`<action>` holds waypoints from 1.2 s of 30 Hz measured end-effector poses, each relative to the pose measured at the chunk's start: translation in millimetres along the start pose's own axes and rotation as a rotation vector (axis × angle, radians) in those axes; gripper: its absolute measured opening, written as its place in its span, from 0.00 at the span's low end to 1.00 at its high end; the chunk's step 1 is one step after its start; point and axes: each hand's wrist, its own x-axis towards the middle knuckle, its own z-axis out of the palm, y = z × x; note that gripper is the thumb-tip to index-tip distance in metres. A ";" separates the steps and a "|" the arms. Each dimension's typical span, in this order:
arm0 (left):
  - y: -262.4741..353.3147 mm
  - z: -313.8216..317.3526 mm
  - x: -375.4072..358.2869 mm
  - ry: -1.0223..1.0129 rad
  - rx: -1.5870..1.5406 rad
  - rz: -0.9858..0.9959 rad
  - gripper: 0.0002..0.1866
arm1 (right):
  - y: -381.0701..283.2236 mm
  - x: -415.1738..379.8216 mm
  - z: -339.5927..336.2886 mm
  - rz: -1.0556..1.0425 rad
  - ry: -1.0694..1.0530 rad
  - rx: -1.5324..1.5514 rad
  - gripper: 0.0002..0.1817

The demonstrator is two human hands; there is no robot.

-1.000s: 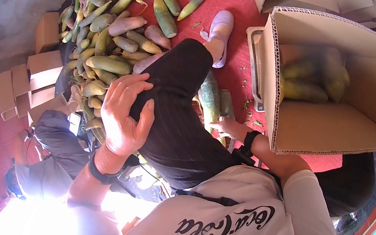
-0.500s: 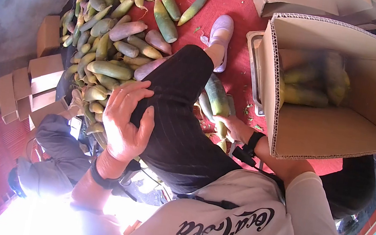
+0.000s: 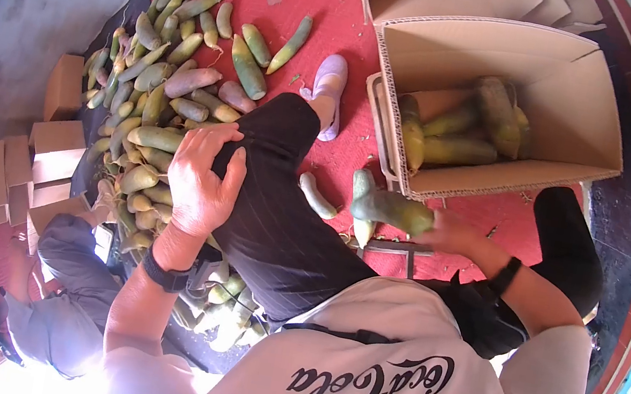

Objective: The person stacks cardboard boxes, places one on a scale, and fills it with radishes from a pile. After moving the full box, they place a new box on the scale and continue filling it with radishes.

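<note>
My right hand (image 3: 450,231) grips one end of a thick green radish (image 3: 392,210), raised in front of my lap. Below it, more radishes lie on the red floor, among them a paler one (image 3: 317,196). My left hand (image 3: 206,179) rests on my knee, fingers stretched out and holding nothing. Up and to the right stands an open cardboard box (image 3: 532,173) with several green radishes (image 3: 457,150) inside. A large heap of green and purplish radishes (image 3: 154,138) spreads beyond my left hand.
Small cardboard boxes (image 3: 57,147) stand by the wall at the left. Another person (image 3: 69,298) sits at the lower left. Larger cartons (image 3: 447,6) are at the top. A metal-edged tray or scale (image 3: 378,124) shows beside the open box.
My right hand has lifted a radish from the floor and moved right with it toward the box. My left hand stays on the knee. The whole view has shifted.
</note>
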 end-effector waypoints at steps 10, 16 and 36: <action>13.6 2.8 -1.1 0.041 0.087 0.044 0.09 | -32.8 -245.5 -96.0 -0.054 0.248 -0.161 0.28; 20.0 5.4 0.5 0.067 0.113 0.061 0.09 | -8.6 -341.4 -127.6 -0.227 0.484 0.487 0.39; 10.3 5.2 -1.2 0.102 0.061 0.031 0.09 | -95.8 -117.4 -209.9 -0.047 0.351 -0.188 0.19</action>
